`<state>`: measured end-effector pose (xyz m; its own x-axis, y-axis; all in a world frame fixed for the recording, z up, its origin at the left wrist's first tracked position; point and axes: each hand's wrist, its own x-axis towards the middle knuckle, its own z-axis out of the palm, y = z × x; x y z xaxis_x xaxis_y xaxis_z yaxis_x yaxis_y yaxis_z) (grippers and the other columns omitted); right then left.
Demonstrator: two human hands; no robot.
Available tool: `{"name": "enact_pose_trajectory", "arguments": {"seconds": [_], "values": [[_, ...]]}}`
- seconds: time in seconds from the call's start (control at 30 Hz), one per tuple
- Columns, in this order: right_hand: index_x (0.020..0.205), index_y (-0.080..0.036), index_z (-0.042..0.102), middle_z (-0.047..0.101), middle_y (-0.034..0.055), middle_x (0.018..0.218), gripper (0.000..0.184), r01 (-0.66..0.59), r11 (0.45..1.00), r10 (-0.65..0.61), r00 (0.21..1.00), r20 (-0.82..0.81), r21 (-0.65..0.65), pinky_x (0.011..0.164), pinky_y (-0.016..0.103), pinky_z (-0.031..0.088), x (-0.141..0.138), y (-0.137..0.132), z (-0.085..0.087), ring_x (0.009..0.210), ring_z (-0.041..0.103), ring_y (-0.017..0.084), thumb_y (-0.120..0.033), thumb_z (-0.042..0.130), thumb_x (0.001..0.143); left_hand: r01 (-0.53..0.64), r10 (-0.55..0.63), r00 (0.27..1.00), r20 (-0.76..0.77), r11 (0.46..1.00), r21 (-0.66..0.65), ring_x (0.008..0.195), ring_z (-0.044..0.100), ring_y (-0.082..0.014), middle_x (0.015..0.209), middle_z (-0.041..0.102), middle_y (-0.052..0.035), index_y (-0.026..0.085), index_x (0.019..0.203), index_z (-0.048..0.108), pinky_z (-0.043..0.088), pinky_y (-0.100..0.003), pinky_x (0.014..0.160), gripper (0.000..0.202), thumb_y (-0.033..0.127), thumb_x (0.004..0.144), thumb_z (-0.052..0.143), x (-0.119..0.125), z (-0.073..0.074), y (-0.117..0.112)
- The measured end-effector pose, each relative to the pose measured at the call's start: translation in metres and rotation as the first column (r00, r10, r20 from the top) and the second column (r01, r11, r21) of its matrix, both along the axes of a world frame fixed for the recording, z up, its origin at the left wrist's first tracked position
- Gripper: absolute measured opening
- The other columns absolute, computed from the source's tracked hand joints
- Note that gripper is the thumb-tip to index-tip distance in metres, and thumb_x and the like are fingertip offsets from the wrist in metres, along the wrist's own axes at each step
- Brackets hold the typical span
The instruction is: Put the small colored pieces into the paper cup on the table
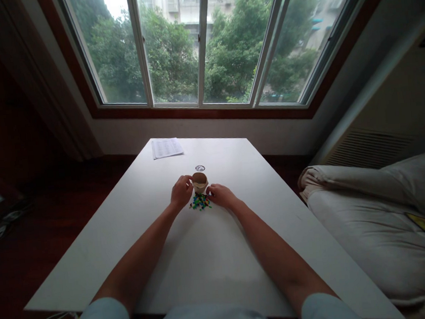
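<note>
A small brown cup point(199, 178) with a paler band round its side stands in the middle of the white table point(191, 260). Its mouth faces up toward me. My left hand point(181, 191) grips the cup's left edge with its fingertips. Just in front of the cup lies a loose heap of tiny green, blue, yellow and dark pieces point(200, 201). At the right of cup and heap is my right hand point(221, 195), its fingers curled together close to the pieces. What those fingers hold, if anything, is too small to tell.
Behind the cup is a round black-and-white item point(200, 168). Printed papers point(167, 147) lie at the table's far left corner. A padded beige seat point(352, 221) stands along the right side, and a window point(198, 46) is beyond the table.
</note>
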<state>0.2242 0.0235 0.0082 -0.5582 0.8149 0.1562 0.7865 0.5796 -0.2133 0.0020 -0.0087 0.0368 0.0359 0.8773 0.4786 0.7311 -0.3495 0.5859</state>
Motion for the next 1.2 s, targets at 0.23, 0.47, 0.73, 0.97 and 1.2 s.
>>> {"name": "enact_pose_trajectory", "arguments": {"seconds": [0.23, 0.47, 0.73, 0.97, 1.2], "values": [[0.098, -0.021, 0.068, 0.064, 0.0051, 0.097, 0.016, 0.036, 0.999, -0.038, 0.996, 0.085, 0.031, 0.076, 0.023, 0.037, -0.003, -0.006, 0.007, 0.091, 0.058, 0.016, -0.021, 0.053, 0.092, 0.026, -0.022, 0.992, -0.122, 0.999, 0.034, 0.089, 0.065, -0.0158, 0.112, 0.069, -0.005, 0.022, 0.118, 0.064, 0.05, -0.027, 0.082, 0.03, 0.019, 0.093, 0.047, 0.005, -0.009, -0.008], [0.109, -0.022, 0.068, 0.063, 0.0067, 0.106, 0.02, 0.123, 0.992, -0.12, 0.987, 0.107, -0.017, 0.079, 0.024, 0.038, -0.004, -0.007, 0.012, 0.092, 0.059, 0.017, -0.023, 0.057, 0.091, 0.129, -0.127, 0.983, -0.131, 0.992, 0.002, 0.079, 0.064, -0.0141, 0.108, 0.071, -0.0037, 0.024, 0.116, 0.067, 0.05, -0.025, 0.076, 0.03, 0.018, 0.09, 0.052, 0.006, -0.015, -0.009], [0.103, -0.021, 0.068, 0.064, 0.0078, 0.103, 0.019, 0.144, 0.989, -0.139, 0.981, 0.137, -0.027, 0.08, 0.025, 0.037, -0.007, -0.006, 0.012, 0.094, 0.06, 0.018, -0.018, 0.055, 0.09, 0.269, -0.272, 0.948, -0.164, 0.962, -0.038, 0.082, 0.063, -0.0142, 0.116, 0.069, -0.0028, 0.027, 0.122, 0.064, 0.049, -0.026, 0.077, 0.039, 0.015, 0.087, 0.051, 0.012, -0.015, -0.016], [0.102, -0.021, 0.067, 0.064, 0.0085, 0.106, 0.016, 0.128, 0.992, -0.125, 0.98, 0.156, -0.006, 0.079, 0.026, 0.037, -0.01, -0.012, 0.018, 0.097, 0.059, 0.02, -0.024, 0.056, 0.091, 0.287, -0.288, 0.937, -0.197, 0.957, -0.034, 0.081, 0.062, -0.0133, 0.112, 0.068, -0.0028, 0.025, 0.109, 0.069, 0.048, -0.025, 0.077, 0.028, 0.018, 0.09, 0.05, 0.009, -0.016, -0.015], [0.103, -0.02, 0.065, 0.063, 0.009, 0.107, 0.018, 0.146, 0.989, -0.141, 0.973, 0.182, -0.015, 0.077, 0.025, 0.038, -0.009, -0.015, 0.018, 0.096, 0.059, 0.019, -0.017, 0.052, 0.091, 0.279, -0.28, 0.898, -0.34, 0.959, -0.054, 0.089, 0.061, -0.0172, 0.103, 0.068, -0.0045, 0.023, 0.096, 0.071, 0.048, -0.027, 0.079, 0.022, 0.021, 0.091, 0.05, 0.007, -0.015, -0.015]]}}
